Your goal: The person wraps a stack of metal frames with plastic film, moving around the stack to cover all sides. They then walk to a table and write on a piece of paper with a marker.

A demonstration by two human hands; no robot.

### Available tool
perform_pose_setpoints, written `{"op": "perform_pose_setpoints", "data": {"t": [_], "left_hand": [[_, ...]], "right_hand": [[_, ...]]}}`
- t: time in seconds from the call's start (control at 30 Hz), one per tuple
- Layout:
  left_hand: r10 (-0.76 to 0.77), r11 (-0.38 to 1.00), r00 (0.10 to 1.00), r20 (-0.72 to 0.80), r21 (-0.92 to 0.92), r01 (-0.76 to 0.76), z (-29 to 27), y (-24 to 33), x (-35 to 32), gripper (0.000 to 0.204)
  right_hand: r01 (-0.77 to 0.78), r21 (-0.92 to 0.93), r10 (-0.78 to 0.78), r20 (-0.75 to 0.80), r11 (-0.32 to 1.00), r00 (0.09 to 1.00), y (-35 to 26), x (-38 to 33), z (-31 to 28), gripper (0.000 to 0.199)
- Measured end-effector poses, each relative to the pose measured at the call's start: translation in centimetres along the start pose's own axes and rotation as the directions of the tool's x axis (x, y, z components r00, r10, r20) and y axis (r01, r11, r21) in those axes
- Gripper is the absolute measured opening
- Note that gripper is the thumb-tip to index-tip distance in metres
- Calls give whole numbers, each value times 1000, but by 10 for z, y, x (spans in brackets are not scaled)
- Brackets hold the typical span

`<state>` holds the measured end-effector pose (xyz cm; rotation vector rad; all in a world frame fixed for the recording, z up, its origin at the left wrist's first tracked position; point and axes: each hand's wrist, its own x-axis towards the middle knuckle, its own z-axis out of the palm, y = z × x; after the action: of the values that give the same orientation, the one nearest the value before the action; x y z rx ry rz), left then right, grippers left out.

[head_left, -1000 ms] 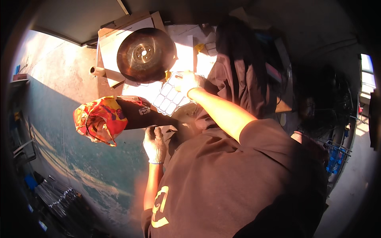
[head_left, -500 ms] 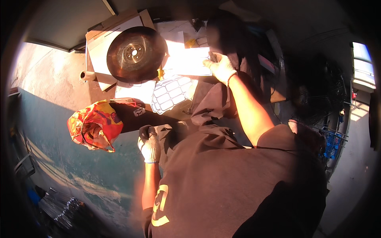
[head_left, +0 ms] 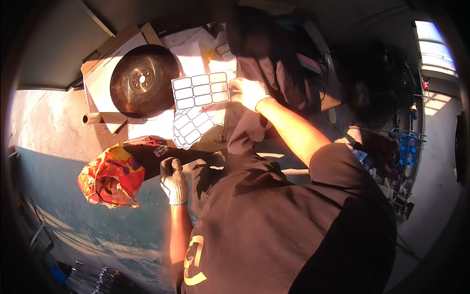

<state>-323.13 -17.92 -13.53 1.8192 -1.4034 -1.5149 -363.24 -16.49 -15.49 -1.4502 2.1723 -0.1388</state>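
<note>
A sheet of blank labels (head_left: 201,91) with dark-blue borders is pinched by its right edge in my right hand (head_left: 250,94), which wears a pale knit glove. The sheet is held over more label sheets (head_left: 196,128) that lie overlapping in the sunlight. To the left of the held sheet lies a large dark round metal disc (head_left: 157,93) with small holes around its centre. My left hand (head_left: 174,186), also gloved and with dark fingertips, is down by my lap. Its fingers are curled closed, and whatever they might hold is hidden.
A red and yellow bag (head_left: 115,172) sits at the left, near my left hand. Cardboard (head_left: 104,63) lies beneath the disc, with a cardboard tube (head_left: 98,118) beside it. Dark cloth (head_left: 259,49) is heaped beyond my right hand. Blue items (head_left: 409,153) stand on a rack at far right.
My right hand has drawn the label sheet nearer and tilted it, so its grid now shows. The whole view has shifted slightly. My left hand remains closed by my lap.
</note>
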Motion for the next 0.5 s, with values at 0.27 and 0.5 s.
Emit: {"op": "perform_pose_setpoints", "data": {"t": [0.27, 0.5], "left_hand": [[-9, 998, 999, 48, -54, 11, 11, -11, 0, 16], [96, 984, 989, 113, 141, -111, 26, -9, 13, 18]], "right_hand": [[-130, -392, 159, 44, 911, 986, 112, -29, -41, 34], [-280, -104, 277, -48, 954, 960, 37, -12, -31, 58]]}}
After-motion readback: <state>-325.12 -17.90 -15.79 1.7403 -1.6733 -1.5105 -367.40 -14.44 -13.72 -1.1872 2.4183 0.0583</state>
